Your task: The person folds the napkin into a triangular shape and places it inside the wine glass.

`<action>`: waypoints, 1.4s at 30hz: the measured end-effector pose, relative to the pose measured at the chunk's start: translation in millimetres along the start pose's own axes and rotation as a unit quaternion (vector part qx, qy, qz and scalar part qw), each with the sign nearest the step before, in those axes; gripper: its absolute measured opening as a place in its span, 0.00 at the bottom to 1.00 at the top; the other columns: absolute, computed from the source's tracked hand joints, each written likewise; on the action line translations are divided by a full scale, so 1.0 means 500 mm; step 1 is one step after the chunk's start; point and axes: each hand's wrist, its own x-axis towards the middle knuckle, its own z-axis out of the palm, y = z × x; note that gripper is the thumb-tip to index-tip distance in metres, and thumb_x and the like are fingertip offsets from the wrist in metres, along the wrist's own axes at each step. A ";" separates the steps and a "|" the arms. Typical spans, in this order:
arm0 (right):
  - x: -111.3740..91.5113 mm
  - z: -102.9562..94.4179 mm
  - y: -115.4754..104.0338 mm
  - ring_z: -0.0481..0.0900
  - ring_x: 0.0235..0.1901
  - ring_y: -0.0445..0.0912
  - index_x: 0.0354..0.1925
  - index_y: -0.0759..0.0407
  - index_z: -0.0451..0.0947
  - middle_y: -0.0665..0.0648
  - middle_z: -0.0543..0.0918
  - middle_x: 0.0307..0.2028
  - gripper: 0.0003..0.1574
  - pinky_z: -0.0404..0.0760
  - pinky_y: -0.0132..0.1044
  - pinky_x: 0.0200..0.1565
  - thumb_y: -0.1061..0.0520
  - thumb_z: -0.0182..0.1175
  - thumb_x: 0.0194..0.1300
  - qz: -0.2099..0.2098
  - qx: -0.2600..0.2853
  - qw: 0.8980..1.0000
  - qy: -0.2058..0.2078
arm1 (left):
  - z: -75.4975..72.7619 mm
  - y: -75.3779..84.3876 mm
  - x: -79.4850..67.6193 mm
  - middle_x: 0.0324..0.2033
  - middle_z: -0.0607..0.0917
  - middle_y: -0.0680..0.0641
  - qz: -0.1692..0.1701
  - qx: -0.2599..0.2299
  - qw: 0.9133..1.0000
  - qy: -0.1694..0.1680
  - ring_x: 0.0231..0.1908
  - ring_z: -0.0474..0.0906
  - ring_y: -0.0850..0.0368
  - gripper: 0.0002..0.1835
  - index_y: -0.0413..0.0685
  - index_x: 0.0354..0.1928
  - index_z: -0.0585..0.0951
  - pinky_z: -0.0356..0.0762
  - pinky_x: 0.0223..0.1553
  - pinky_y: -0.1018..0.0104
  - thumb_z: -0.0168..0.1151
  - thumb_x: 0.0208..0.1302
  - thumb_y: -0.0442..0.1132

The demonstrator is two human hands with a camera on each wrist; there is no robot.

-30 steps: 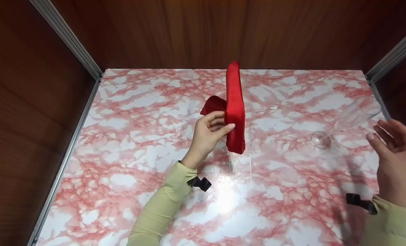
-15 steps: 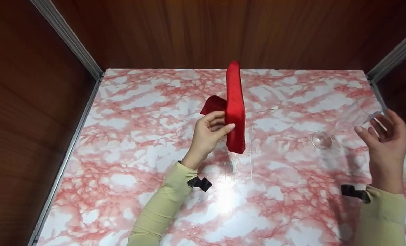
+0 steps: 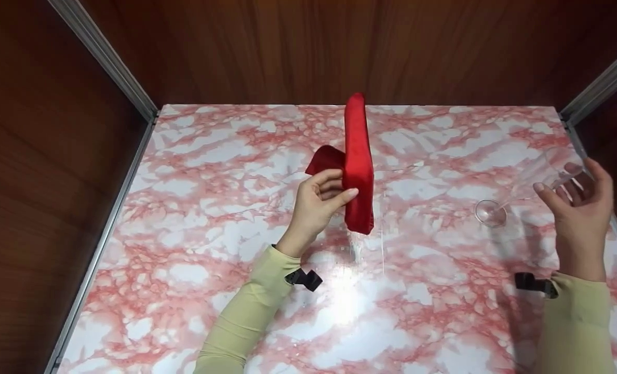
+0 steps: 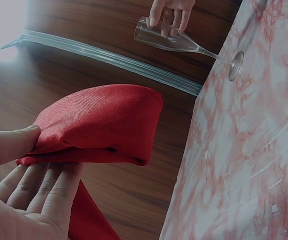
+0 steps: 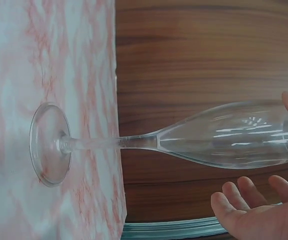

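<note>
Slightly left of the table's middle in the head view, my left hand pinches a folded red cloth between thumb and fingers. A flap of darker red hangs off its left side. The left wrist view shows the cloth as a rounded, layered fold with the thumb on top and fingers beneath. At the right, a clear champagne flute stands upright on its round foot. My right hand is spread around the upper bowl, its thumb and fingers on opposite sides. In the right wrist view, several fingers show apart from the glass.
The table has a pink and white marbled top. Dark wood-grain panels close it in at the back and both sides, with metal rails along the corners. A bright light reflection lies front of centre.
My right hand has moved left and slightly away from me, from beside the flute to around its upper bowl. The left hand and red cloth have stayed in place.
</note>
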 end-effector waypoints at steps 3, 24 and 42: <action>0.002 0.002 0.002 0.68 0.51 0.48 0.60 0.60 0.70 0.62 0.71 0.53 0.46 0.73 0.31 0.49 0.82 0.67 0.43 -0.006 0.009 1.000 -0.005 | 0.000 0.000 0.000 0.35 0.85 0.42 -0.002 0.001 1.000 0.000 0.35 0.83 0.52 0.19 0.31 0.49 0.78 0.82 0.38 0.60 0.69 0.54 0.26; 0.006 0.017 0.008 0.71 0.49 0.49 0.56 0.64 0.73 0.62 0.74 0.49 0.39 0.79 0.29 0.42 0.80 0.68 0.44 -0.023 -0.017 1.000 -0.009 | 0.001 0.005 0.002 0.35 0.85 0.42 -0.004 0.003 1.000 -0.002 0.35 0.83 0.51 0.19 0.31 0.49 0.78 0.81 0.41 0.59 0.69 0.54 0.27; 0.000 0.022 0.012 0.72 0.49 0.51 0.55 0.64 0.73 0.63 0.75 0.48 0.37 0.79 0.30 0.42 0.81 0.66 0.45 -0.037 -0.018 0.999 -0.004 | 0.004 0.004 0.003 0.35 0.85 0.42 -0.007 0.004 1.000 0.006 0.35 0.83 0.51 0.19 0.32 0.49 0.78 0.81 0.40 0.59 0.70 0.53 0.27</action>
